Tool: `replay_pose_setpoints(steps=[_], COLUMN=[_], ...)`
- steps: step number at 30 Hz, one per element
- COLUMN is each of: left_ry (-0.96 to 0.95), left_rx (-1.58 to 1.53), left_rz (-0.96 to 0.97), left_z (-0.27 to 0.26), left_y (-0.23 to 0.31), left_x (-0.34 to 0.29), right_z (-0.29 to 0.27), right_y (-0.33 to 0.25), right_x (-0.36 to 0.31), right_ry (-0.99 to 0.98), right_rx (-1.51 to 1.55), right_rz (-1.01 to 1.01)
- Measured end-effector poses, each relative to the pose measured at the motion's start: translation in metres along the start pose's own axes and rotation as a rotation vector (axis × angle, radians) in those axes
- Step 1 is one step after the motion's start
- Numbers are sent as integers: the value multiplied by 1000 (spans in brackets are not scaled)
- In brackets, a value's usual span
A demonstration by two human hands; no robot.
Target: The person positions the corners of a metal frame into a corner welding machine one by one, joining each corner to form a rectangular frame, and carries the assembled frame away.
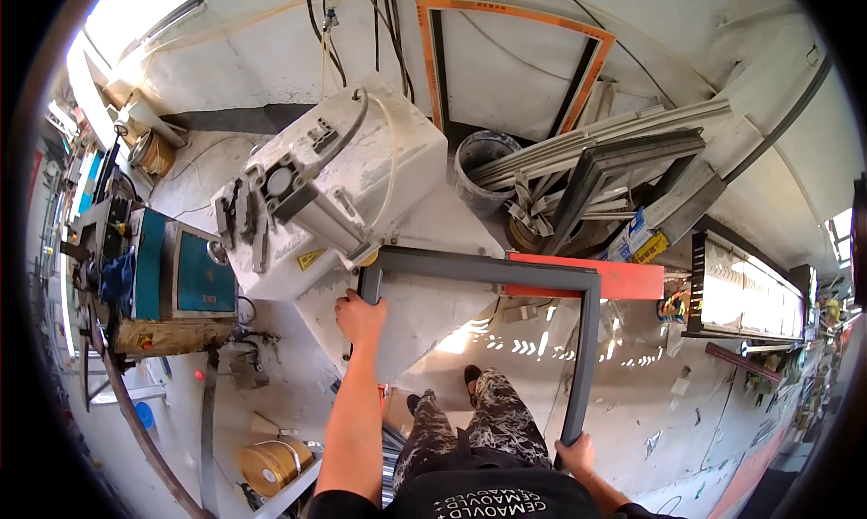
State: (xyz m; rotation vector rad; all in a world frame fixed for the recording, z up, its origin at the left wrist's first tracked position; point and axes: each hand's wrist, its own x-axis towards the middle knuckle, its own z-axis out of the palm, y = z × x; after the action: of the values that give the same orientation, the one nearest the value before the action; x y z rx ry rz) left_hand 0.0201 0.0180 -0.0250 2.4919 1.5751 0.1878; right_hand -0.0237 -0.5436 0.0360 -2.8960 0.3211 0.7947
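Both of my hands hold a dark grey frame (488, 267) made of joined profiles, with two corners in sight. My left hand (361, 319) is closed round its short left leg, just below the left corner. At the end of the long right leg, near my body, my right hand (575, 451) grips the profile. The frame's left corner lies at the yellow-tipped end of a metal cylinder on a white machine (397, 149). Whether that tip touches the corner I cannot tell. The frame's far bar crosses a pale work plate (424, 316) and a red beam (632, 281).
Behind the machine, a bucket (483, 162) holds long pale strips, beside dark frame pieces (623, 171). An orange-edged frame (515, 9) leans on the wall. A teal machine (203, 271) stands left. A tape roll (271, 468) lies on the floor; a light panel (745, 289) is at right.
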Motion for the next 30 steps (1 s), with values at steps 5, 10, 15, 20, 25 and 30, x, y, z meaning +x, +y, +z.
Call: replay_pose_setpoints(steps=[5,10,15,20,25,30], left_ry=[-14,-12,-42,-25,-88,-32], left_rx=[14,13,39,46,49,43], left_rz=[-18,-17,-12,-15,-55,-52], left_z=[-3,-9,-5,-3,-11,-6], left_y=[4,9,12,10,15,6], left_x=[-1,-1,4,1,2,2], right_z=[-78,-162,-125,-99,-91,-81], right_y=[-71,-232,-327,-340,-335,-334], right_x=[112,169,225,249,247,247], right_ry=[-324,12,361,46,144,244], right_rx=[-317,-323,-312,-453,-420,-444], right_rz=[-189,-604,-1293,-1162,-1160,-1212])
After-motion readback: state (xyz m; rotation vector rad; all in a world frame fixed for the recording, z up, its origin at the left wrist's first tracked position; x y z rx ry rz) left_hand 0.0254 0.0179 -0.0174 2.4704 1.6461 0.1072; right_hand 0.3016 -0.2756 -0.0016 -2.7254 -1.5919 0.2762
